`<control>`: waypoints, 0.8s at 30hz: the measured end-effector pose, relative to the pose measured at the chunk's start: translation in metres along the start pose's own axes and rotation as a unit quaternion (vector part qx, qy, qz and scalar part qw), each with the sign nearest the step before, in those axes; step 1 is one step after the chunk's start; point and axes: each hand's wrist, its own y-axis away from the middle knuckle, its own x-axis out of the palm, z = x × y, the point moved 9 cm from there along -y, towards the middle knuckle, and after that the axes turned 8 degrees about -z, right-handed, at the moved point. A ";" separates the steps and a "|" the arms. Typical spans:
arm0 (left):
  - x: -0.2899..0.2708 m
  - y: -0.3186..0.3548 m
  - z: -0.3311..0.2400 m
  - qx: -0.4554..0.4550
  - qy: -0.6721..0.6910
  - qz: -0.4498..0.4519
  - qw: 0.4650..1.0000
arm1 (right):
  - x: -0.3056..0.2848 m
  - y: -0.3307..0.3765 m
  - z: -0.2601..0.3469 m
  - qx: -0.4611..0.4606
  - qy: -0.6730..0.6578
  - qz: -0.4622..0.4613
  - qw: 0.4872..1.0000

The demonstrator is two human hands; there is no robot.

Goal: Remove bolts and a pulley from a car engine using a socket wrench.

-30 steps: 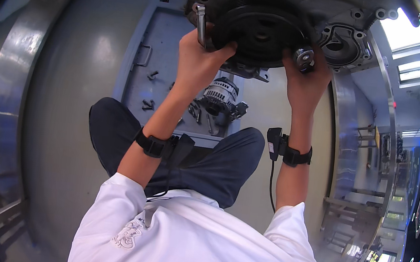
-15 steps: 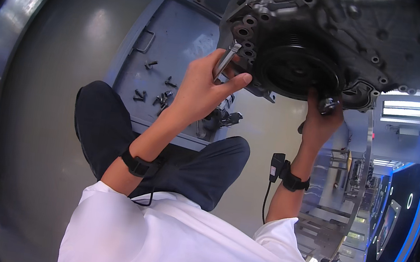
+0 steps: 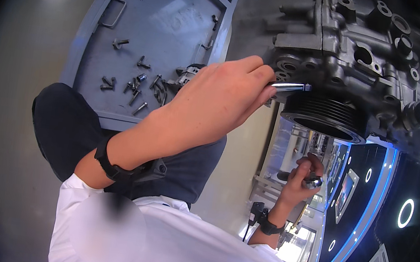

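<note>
My left hand (image 3: 220, 90) is closed around a slim chrome bar (image 3: 291, 86) whose squared tip points right. That tip lies just above the ribbed rim of a black crankshaft pulley (image 3: 326, 114), in front of the engine (image 3: 330, 67); whether it touches the metal I cannot tell. Lower and to the right, my right hand (image 3: 298, 182) is closed on a tool with a round chrome head (image 3: 312, 182) and a dark end sticking out on the other side, which looks like a ratchet wrench. It is held below the pulley, apart from it. Most of its handle is hidden by the fingers.
A grey metal tray table (image 3: 145, 21) at the left holds several loose bolts (image 3: 136, 87) and a metal part (image 3: 185, 76) half covered by my left arm. My knees (image 3: 62, 127) are by its near edge. Blue-lit dark panels (image 3: 359, 203) stand at the right.
My view has swung right. The left hand has brought the chrome bar from upright to nearly level, over the pulley. The right hand has come down away from the pulley, still holding its tool.
</note>
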 end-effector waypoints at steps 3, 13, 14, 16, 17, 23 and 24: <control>0.005 -0.006 0.001 0.021 -0.079 0.047 0.996 | 0.017 0.015 0.021 -0.081 0.089 0.056 0.991; 0.000 -0.037 -0.041 0.065 -0.178 0.131 0.973 | 0.067 0.038 0.029 -0.058 0.008 0.164 0.985; 0.001 -0.039 -0.045 0.062 -0.186 0.138 0.971 | 0.071 0.040 0.026 -0.055 -0.005 0.185 0.981; 0.009 -0.037 -0.047 0.064 -0.214 0.154 0.963 | 0.074 0.043 0.017 -0.048 -0.039 0.211 0.975; 0.012 -0.038 -0.051 0.063 -0.246 0.165 0.953 | 0.073 0.041 0.016 -0.048 -0.056 0.211 0.975; 0.021 -0.009 -0.030 -0.006 -0.239 0.110 0.965 | 0.113 0.060 0.005 -0.066 -0.217 0.265 0.937; 0.025 -0.005 -0.027 0.023 -0.227 0.099 0.969 | 0.114 0.064 0.003 -0.067 -0.239 0.268 0.931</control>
